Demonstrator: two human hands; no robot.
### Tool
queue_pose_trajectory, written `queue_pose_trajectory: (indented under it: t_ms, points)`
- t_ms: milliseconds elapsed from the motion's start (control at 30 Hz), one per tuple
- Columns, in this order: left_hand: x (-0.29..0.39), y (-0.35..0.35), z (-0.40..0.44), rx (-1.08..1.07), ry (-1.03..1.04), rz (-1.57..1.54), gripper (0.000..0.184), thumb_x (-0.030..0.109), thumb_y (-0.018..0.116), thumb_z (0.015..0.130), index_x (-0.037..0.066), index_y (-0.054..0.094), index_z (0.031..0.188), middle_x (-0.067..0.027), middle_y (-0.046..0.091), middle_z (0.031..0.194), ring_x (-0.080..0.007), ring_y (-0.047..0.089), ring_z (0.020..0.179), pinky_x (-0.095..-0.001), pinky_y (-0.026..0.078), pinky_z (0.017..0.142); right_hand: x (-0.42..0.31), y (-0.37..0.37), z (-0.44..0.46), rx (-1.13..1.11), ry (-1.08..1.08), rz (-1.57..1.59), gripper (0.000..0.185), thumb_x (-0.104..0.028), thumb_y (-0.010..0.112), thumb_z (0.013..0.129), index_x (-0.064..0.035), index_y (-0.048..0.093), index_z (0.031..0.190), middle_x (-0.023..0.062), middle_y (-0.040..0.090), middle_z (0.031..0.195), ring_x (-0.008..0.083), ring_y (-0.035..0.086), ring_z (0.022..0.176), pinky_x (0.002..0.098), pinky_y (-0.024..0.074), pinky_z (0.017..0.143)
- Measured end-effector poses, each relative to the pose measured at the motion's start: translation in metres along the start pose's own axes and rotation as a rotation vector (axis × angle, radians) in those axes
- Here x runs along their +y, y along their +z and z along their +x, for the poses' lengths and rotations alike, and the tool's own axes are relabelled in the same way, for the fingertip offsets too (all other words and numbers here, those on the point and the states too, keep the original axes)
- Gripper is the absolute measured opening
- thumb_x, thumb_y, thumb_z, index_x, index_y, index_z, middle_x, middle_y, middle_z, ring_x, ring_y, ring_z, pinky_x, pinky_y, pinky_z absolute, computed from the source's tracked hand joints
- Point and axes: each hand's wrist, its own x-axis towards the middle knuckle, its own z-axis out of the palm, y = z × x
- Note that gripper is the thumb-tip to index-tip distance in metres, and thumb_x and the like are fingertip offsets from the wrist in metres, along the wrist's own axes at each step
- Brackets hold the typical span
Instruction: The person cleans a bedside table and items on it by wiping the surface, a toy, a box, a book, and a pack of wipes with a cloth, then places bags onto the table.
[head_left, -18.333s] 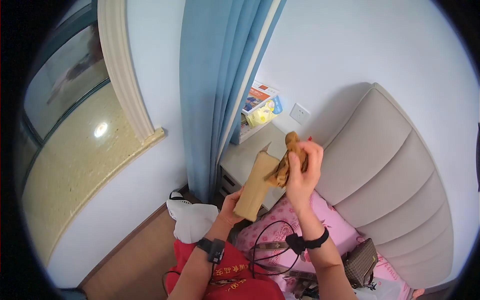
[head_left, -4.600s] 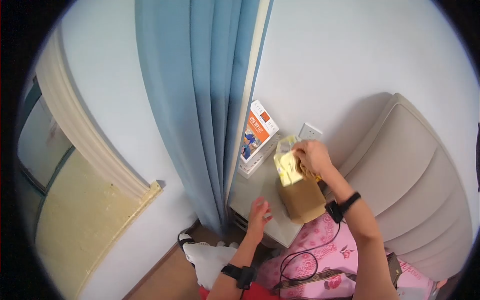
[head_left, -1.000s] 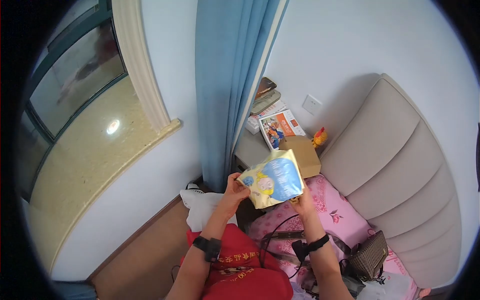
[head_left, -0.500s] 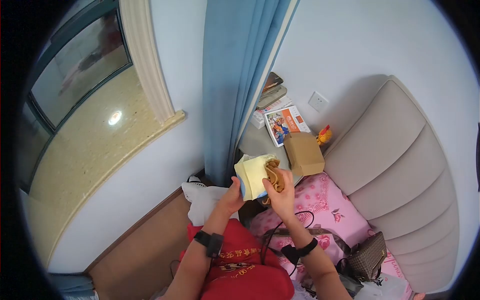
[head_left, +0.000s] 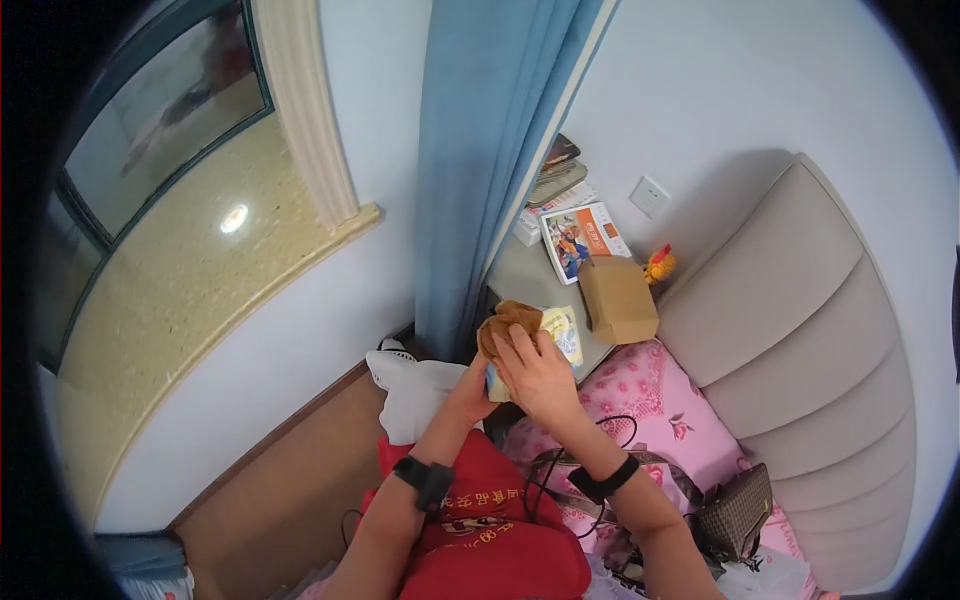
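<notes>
My left hand (head_left: pixel 470 392) grips the lower left edge of a thin, pale yellow and blue printed book (head_left: pixel 566 336). Over the book, my right hand (head_left: pixel 541 376) presses a crumpled brown cloth (head_left: pixel 508 322) with its fingers. The cloth and fingers hide much of the cover. Both hands are just in front of a grey bedside table (head_left: pixel 512 278), where a brown cardboard box (head_left: pixel 618 300) and an orange-and-white picture book (head_left: pixel 580 240) lie.
A yellow toy chicken (head_left: pixel 660 264) stands behind the box. More books and pouches (head_left: pixel 556 180) are stacked by the blue curtain (head_left: pixel 480 160). On the right are a pink bed (head_left: pixel 640 385), a padded headboard (head_left: pixel 800 300) and a checked handbag (head_left: pixel 738 512); a white bag (head_left: pixel 425 395) hangs at left.
My right hand has moved the cloth from the book's right side to its upper left. The book's printed right part now shows. The view has shifted slightly.
</notes>
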Motion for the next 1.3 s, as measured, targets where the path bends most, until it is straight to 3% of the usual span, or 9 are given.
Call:
queue_pose_trajectory:
  t_ms: [300, 467, 600, 667, 733, 800, 1033, 1233, 1300]
  points:
    - [0.012, 0.004, 0.011, -0.073, 0.108, -0.169, 0.079, 0.071, 0.033, 0.093, 0.012, 0.039, 0.145, -0.01, 0.047, 0.144, -0.0285, 0.047, 0.131, -0.0443, 0.038, 0.109, -0.02, -0.019, -0.066, -0.389, -0.042, 0.135, 0.03, -0.015, 0.063, 0.08, -0.0048, 0.064, 0.108, 0.0099, 0.053, 0.11, 0.0286, 0.055, 0.097, 0.0295, 0.0534, 0.073]
    - [0.017, -0.004, 0.002, -0.145, 0.168, -0.209, 0.094, 0.077, 0.045, 0.083, 0.012, 0.033, 0.149, -0.0119, 0.041, 0.149, -0.0306, 0.042, 0.136, -0.0478, 0.035, 0.112, 0.0, -0.06, -0.06, 0.006, 0.184, 0.462, 0.034, -0.011, 0.071, 0.076, -0.0079, 0.065, 0.11, 0.0128, 0.054, 0.114, 0.0315, 0.059, 0.099, 0.0342, 0.0535, 0.079]
    - [0.007, -0.007, 0.002, -0.369, 0.195, -0.095, 0.092, 0.068, 0.06, 0.081, 0.013, 0.031, 0.15, -0.0093, 0.042, 0.149, -0.0281, 0.042, 0.136, -0.0463, 0.037, 0.111, 0.009, -0.096, -0.02, 0.342, 0.319, 0.42, 0.039, -0.012, 0.069, 0.078, -0.01, 0.064, 0.117, 0.0169, 0.053, 0.122, 0.0327, 0.059, 0.104, 0.039, 0.053, 0.084]
    - [0.011, 0.021, -0.009, -0.39, 0.281, 0.051, 0.089, 0.059, 0.066, 0.083, 0.013, 0.03, 0.151, -0.0083, 0.042, 0.149, -0.0265, 0.042, 0.136, -0.045, 0.038, 0.111, 0.003, -0.087, -0.002, 0.258, 0.319, 0.465, 0.044, -0.011, 0.068, 0.078, -0.0095, 0.062, 0.121, 0.0184, 0.052, 0.127, 0.0333, 0.059, 0.104, 0.0391, 0.0524, 0.085]
    - [-0.007, -0.042, -0.003, -0.426, 0.042, -0.049, 0.071, 0.028, 0.069, 0.088, 0.011, 0.034, 0.148, -0.0071, 0.048, 0.142, -0.0233, 0.05, 0.128, -0.0432, 0.043, 0.106, -0.006, -0.064, 0.009, 0.157, 0.164, 0.445, 0.053, -0.014, 0.069, 0.078, -0.0114, 0.058, 0.129, 0.0171, 0.05, 0.132, 0.0328, 0.057, 0.1, 0.0384, 0.0521, 0.084]
    - [-0.009, -0.055, -0.002, -0.218, -0.061, -0.019, 0.061, 0.021, 0.065, 0.089, 0.007, 0.039, 0.143, -0.0085, 0.054, 0.135, -0.024, 0.055, 0.121, -0.0428, 0.046, 0.103, -0.015, -0.04, 0.004, 0.114, 0.127, 0.262, 0.053, -0.013, 0.071, 0.075, -0.0143, 0.061, 0.127, 0.0128, 0.053, 0.129, 0.0332, 0.058, 0.1, 0.0397, 0.0533, 0.082]
    - [0.001, -0.022, -0.001, -0.214, 0.009, -0.137, 0.054, 0.022, 0.06, 0.093, 0.004, 0.041, 0.14, -0.0118, 0.055, 0.134, -0.0276, 0.056, 0.122, -0.0439, 0.044, 0.107, 0.018, -0.042, 0.008, 0.197, 0.18, 0.202, 0.049, -0.016, 0.072, 0.076, -0.0152, 0.062, 0.124, 0.0105, 0.056, 0.121, 0.0303, 0.059, 0.097, 0.0379, 0.0532, 0.079]
    - [-0.002, -0.024, 0.006, -0.169, 0.032, -0.147, 0.059, 0.028, 0.059, 0.095, 0.002, 0.038, 0.143, -0.0146, 0.05, 0.141, -0.031, 0.05, 0.129, -0.0465, 0.038, 0.111, 0.079, -0.029, -0.02, 0.305, 0.592, 0.192, 0.033, -0.014, 0.065, 0.085, -0.0103, 0.064, 0.117, 0.0152, 0.058, 0.117, 0.0349, 0.061, 0.099, 0.0423, 0.0518, 0.081]
    - [0.0, -0.027, 0.004, -0.187, 0.044, -0.192, 0.058, 0.029, 0.058, 0.096, 0.003, 0.038, 0.144, -0.0148, 0.049, 0.142, -0.0315, 0.048, 0.13, -0.0476, 0.037, 0.111, 0.125, -0.004, -0.054, 0.154, 0.724, 0.304, 0.029, -0.014, 0.061, 0.088, -0.008, 0.064, 0.116, 0.0163, 0.059, 0.113, 0.0356, 0.061, 0.098, 0.0429, 0.0509, 0.082]
